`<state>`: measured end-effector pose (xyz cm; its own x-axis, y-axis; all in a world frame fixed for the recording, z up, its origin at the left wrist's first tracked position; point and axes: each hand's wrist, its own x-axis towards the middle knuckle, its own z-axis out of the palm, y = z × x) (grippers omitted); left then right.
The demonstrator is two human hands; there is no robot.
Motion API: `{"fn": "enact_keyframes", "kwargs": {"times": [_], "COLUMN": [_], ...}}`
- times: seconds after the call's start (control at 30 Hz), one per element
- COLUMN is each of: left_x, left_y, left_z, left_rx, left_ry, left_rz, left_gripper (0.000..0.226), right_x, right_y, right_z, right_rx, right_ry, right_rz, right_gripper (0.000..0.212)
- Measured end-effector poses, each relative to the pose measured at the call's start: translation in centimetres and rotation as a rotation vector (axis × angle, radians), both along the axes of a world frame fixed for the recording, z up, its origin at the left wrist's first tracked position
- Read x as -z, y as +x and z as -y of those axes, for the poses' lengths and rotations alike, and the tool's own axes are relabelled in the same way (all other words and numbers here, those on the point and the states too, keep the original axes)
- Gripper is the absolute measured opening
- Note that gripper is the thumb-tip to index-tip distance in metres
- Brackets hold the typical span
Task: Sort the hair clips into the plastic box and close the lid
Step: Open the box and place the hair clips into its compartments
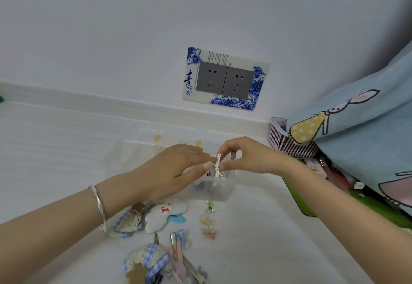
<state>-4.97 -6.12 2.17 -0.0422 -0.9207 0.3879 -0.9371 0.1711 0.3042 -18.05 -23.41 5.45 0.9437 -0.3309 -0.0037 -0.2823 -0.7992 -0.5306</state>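
My left hand (174, 168) and my right hand (243, 156) meet above the clear plastic box (219, 191), both pinching a slim white dotted hair clip (217, 166) that stands upright over the box's open top. The box's clear lid (133, 152) lies open behind it. Loose clips lie in front of the box on the white surface: a white plush cat clip (163, 213), checked blue lace bows (130, 221) (146, 259), metal clips (176, 250), and small yellow and orange clips (208, 221).
A pink slatted basket (287, 144) stands at the right by the wall. A blue cartoon-rabbit cloth (356, 132) hangs over the right side, above a green mat (298, 194) with small items. A double wall socket (225, 78) is behind.
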Motion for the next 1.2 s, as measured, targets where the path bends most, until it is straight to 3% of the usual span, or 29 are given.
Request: {"fn": "enact_keyframes", "kwargs": {"times": [0.23,0.37,0.5,0.67,0.8,0.93,1.0,1.2], "left_x": [-0.4,-0.4,-0.4,-0.4,-0.4,-0.5,-0.6,-0.3], "left_y": [-0.3,0.0,-0.1,-0.1,-0.1,0.0,-0.1,-0.1], "left_z": [-0.3,0.2,1.2,2.0,1.9,1.9,1.9,1.8], "left_rx": [-0.028,-0.078,-0.066,-0.031,-0.041,-0.028,-0.026,-0.036], "left_ry": [0.002,0.085,0.179,0.188,0.206,0.201,0.193,0.182], "left_rz": [-0.19,-0.289,-0.252,-0.129,-0.135,-0.108,-0.101,-0.073], "left_gripper": [0.041,0.047,0.05,0.048,0.045,0.046,0.047,0.046], "right_x": [-0.5,-1.0,-1.9,-1.5,-0.8,-0.4,-0.5,-0.5], "right_y": [-0.2,-0.3,-0.9,-1.3,-0.9,-0.5,-0.4,-0.7], "right_z": [-0.3,0.3,1.2,1.5,1.2,0.6,0.5,0.1], "right_rx": [0.093,0.262,0.322,0.237,0.165,0.119,0.083,0.071], "right_ry": [0.266,0.373,0.375,0.353,0.309,-0.043,-0.125,-0.093], "right_rz": [0.023,0.201,0.322,0.228,0.155,0.125,0.116,0.097], "right_gripper": [0.012,0.011,0.01,0.015,0.011,0.01,0.013,0.014]}}
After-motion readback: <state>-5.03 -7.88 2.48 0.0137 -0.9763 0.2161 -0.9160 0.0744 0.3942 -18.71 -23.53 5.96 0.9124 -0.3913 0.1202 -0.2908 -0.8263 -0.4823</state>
